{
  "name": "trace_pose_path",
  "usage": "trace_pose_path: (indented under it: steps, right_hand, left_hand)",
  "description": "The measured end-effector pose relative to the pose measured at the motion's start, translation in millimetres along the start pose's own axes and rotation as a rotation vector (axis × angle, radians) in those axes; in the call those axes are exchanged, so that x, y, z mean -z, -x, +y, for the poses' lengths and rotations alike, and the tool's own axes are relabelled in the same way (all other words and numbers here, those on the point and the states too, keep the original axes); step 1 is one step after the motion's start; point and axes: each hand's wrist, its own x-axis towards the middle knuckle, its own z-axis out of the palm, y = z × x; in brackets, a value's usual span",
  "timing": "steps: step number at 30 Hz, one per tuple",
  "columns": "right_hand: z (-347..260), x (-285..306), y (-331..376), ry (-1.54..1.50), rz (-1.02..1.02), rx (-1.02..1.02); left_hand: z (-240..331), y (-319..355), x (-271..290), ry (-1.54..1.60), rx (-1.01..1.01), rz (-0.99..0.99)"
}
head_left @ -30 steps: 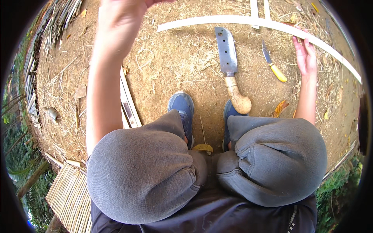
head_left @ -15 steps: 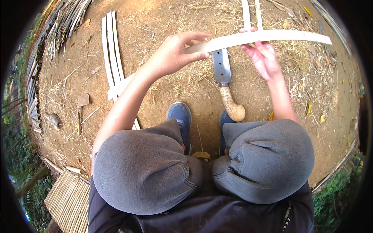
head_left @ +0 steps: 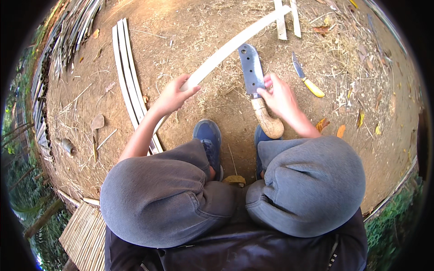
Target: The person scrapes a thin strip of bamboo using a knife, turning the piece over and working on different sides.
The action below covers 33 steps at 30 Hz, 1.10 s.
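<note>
A long pale split-bamboo strip [head_left: 235, 44] slants up and away to the right, gripped near its lower part by my left hand [head_left: 174, 95]. Part of it shows again below that hand, beside the forearm. In front of my feet lies a broad-bladed machete [head_left: 251, 67] with holes in its blade and a curved wooden handle [head_left: 268, 123]. My right hand [head_left: 282, 98] is at the machete's right side, where blade meets handle. Its thumb and index finger are apart, and the thumb tip overlaps the blade's base; a firm grip does not show.
A small knife with a yellow handle [head_left: 313, 87] lies to the right. Several pale strips [head_left: 125, 74] rest on the left, and two more [head_left: 280, 22] lie ahead. A wooden spoon-like tool [head_left: 96, 124] and a slatted bamboo panel [head_left: 85, 232] are farther left.
My right hand has let go of the strip and come down beside the machete. My left hand has lowered, swinging the strip's far end upward and left. The small knife has come into view.
</note>
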Motion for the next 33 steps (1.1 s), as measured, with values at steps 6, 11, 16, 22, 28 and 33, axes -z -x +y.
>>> trace_pose_path:
  steps: [6, 11, 16, 22, 28, 33]
  right_hand:
    - [12, -40, 45, 0.021, -0.069, -0.157]
    - [17, -49, 44, 0.015, -0.048, -0.171]
    - [18, -52, 44, 0.003, -0.032, -0.181]
    - [20, -55, 46, -0.031, -0.024, -0.198]
    - [21, -56, 45, -0.023, -0.031, -0.188]
    - [23, -57, 45, -0.035, -0.030, -0.190]
  left_hand:
    - [-32, 6, -11, 0.110, 0.111, 0.061]
    - [-40, 5, -23, 0.201, 0.099, 0.142]
    - [-41, 3, -28, 0.205, 0.085, 0.131]
    - [-46, 2, -34, 0.193, 0.108, 0.094]
    - [-44, 4, -37, 0.201, 0.123, 0.100]
    - [-36, 5, -36, 0.212, 0.125, 0.099]
